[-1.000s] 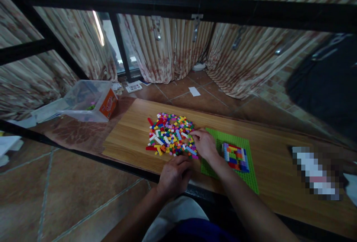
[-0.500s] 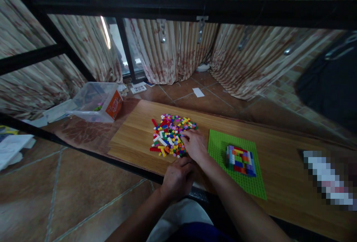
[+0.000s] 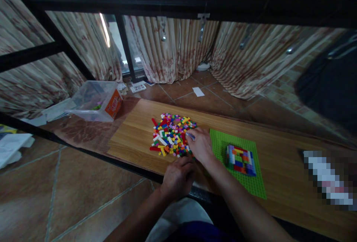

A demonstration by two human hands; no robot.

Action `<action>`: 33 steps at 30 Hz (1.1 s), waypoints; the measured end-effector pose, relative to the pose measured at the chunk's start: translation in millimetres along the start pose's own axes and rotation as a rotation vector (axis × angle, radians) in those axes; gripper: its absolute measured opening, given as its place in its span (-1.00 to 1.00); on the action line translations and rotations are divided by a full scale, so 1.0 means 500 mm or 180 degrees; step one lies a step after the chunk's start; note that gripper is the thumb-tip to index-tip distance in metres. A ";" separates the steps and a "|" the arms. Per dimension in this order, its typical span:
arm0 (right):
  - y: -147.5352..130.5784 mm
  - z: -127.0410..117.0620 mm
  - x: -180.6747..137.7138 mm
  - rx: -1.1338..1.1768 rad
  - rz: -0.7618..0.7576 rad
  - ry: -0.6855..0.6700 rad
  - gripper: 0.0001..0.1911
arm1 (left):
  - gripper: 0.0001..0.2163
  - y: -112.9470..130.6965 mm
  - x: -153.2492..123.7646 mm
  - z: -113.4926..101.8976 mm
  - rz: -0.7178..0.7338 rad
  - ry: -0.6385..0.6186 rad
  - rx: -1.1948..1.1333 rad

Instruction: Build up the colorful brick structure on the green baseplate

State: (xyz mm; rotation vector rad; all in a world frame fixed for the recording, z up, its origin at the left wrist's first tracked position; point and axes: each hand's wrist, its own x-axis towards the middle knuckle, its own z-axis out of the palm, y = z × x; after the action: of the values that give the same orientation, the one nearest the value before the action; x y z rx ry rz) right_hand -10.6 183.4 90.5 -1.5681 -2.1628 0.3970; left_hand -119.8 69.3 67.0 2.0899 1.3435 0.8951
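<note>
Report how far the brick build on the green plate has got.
Done: a low multicoloured square frame stands on the green baseplate, hollow in the middle. In hand: the right hand pinches a pale brick at the edge of the loose brick pile; the left hand rests curled at the table's near edge. Left: most bricks are loose in the pile.

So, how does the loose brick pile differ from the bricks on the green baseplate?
The loose brick pile lies scattered on the wooden board; the built brick block is stacked in a neat rectangle on the green baseplate. The right hand touches only the pile. Both are multicoloured.
</note>
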 end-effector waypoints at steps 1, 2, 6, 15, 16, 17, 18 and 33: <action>-0.009 0.002 -0.002 0.0021 -0.0101 -0.0039 -0.78 | -0.85 0.000 0.000 0.001 0.0000 -0.0002 -0.0017; -0.019 0.006 -0.005 0.0027 -0.0201 -0.0084 -0.78 | -0.86 0.000 -0.001 0.001 -0.0004 0.0008 -0.0029; -0.043 0.023 -0.011 -0.0067 -0.0375 -0.0194 -0.81 | -0.87 0.000 -0.001 0.003 -0.0025 0.0109 -0.0033; -0.013 0.007 -0.009 -0.0257 -0.0084 -0.0118 -0.78 | -0.83 -0.004 -0.001 0.002 0.0079 0.0042 0.0015; -0.008 0.004 -0.009 -0.0279 -0.0012 -0.0086 -0.78 | -0.83 -0.004 -0.001 0.002 0.0076 0.0026 0.0033; -0.004 0.001 -0.009 -0.0307 0.0065 -0.0061 -0.78 | -0.84 -0.004 -0.002 0.002 0.0062 0.0008 0.0053; -0.001 -0.001 -0.009 -0.0339 0.0139 -0.0042 -0.79 | -0.84 -0.004 -0.001 0.002 0.0045 -0.0005 0.0067; -0.062 0.029 -0.002 0.0068 -0.0567 -0.0431 -0.81 | -0.88 -0.012 -0.007 0.010 0.0002 0.0137 0.0167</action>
State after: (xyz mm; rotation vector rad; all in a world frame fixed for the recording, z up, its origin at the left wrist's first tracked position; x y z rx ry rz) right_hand -43.2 173.2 92.3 -1.3581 -2.3699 0.4786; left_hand -120.6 68.4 58.4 2.1218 1.4025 0.9191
